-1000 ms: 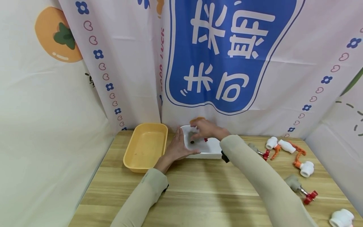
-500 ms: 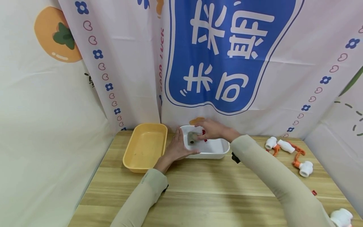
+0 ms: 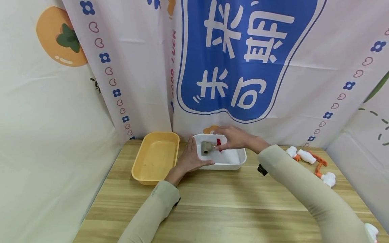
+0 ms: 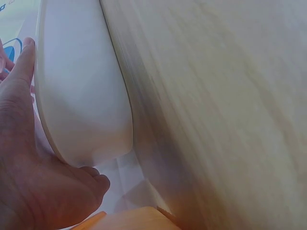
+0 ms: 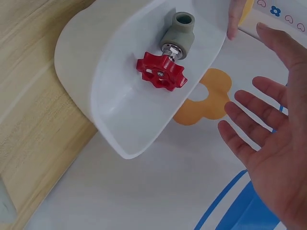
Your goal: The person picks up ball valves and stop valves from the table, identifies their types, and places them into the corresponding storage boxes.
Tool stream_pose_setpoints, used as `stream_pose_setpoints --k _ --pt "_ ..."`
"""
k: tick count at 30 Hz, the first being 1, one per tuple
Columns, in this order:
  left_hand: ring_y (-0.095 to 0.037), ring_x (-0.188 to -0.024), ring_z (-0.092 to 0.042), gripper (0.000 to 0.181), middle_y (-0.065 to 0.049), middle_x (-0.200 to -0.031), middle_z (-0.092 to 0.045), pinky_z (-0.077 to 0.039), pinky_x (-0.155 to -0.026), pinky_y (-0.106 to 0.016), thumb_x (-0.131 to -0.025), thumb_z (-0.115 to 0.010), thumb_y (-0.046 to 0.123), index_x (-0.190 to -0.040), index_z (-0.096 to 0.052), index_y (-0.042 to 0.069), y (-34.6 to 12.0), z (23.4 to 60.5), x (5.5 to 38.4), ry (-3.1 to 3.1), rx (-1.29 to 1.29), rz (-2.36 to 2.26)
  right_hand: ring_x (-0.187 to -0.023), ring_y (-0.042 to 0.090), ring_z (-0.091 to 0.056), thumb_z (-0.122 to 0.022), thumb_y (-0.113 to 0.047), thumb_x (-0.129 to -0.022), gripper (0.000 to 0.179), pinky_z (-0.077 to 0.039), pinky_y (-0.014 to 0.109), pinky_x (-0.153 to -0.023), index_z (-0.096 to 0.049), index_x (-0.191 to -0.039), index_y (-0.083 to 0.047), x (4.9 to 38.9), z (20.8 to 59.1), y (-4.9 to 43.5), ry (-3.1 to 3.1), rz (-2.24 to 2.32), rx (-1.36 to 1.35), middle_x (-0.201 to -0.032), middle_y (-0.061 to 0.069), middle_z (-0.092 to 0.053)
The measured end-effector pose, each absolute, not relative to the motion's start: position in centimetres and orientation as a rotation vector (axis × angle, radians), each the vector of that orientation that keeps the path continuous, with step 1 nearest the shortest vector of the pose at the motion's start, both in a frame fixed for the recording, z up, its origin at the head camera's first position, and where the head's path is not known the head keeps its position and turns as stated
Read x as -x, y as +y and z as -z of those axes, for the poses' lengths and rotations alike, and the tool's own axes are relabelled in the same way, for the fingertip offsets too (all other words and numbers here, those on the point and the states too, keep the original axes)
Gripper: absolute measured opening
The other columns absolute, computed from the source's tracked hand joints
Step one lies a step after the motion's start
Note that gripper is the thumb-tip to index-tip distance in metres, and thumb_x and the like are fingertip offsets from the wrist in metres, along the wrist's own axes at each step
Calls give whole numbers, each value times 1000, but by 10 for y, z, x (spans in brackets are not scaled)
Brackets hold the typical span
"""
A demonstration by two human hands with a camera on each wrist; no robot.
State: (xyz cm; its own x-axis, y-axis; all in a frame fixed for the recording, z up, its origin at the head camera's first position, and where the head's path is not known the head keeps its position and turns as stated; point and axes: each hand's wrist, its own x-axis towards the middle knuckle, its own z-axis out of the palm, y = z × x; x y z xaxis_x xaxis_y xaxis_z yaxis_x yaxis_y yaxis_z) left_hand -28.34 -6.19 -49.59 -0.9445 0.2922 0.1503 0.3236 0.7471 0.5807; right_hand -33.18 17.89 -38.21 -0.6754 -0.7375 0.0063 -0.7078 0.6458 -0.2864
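Note:
A grey stop valve (image 3: 207,147) with a red handwheel (image 5: 160,71) lies in the left part of the white tray (image 3: 228,166). My left hand (image 3: 190,157) braces the tray's left end, fingers straight along the far side and thumb on the front rim. In the left wrist view, that thumb (image 4: 23,67) lies along the tray's edge. Over the tray's back rim hovers my right hand (image 3: 234,137); the right wrist view shows its palm and spread fingers holding nothing, apart from the valve.
A yellow tray (image 3: 155,158) stands left of the white one. White ball valves (image 3: 307,156) with orange handles lie on the table's right side, partly behind my right sleeve (image 3: 310,189). A printed cloth (image 3: 146,84) hangs along the table's back edge.
My right hand has let go of the stop valve and drawn off to the right. Its sleeve now covers the red-handled valves on the right. The left hand keeps its place.

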Motion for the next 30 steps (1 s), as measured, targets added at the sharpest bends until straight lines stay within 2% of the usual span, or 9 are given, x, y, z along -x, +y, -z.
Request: stream_pose_setpoints --k 7,14,20,30 --pt "-38 -156 -28 137 -18 -173 -19 -31 -126 -57 -79 -86 64 -168 -1 5 -61 497 283 -2896 511 991 -128 36 -65 -84 -46 -89 68 -54 59 -107 -65 -142 -8 323 379 190 2785 352 1238 -144 15 -65" --pt "-36 -158 -26 139 -15 -175 -15 -29 -127 -55 -78 -84 67 -169 0 7 -62 497 283 -2909 474 991 -135 38 -61 -83 -46 -90 70 -51 60 -110 -63 -145 -9 317 378 203 2786 317 1204 -150 17 -61" --pt "-37 -159 -23 139 -16 -177 -11 -29 -127 -55 -78 -83 69 -169 0 5 -62 496 282 -2930 454 971 -133 38 -62 -82 -47 -90 69 -52 61 -109 -64 -143 -7 310 379 216 2804 312 1195 -146 16 -64" --pt "-36 -164 -11 142 -15 -179 0 -22 -129 -53 -78 -82 70 -169 4 5 -61 493 279 -2982 408 945 -130 40 -63 -83 -46 -90 67 -53 60 -108 -66 -141 -6 302 379 239 2837 261 1158 -143 18 -65"
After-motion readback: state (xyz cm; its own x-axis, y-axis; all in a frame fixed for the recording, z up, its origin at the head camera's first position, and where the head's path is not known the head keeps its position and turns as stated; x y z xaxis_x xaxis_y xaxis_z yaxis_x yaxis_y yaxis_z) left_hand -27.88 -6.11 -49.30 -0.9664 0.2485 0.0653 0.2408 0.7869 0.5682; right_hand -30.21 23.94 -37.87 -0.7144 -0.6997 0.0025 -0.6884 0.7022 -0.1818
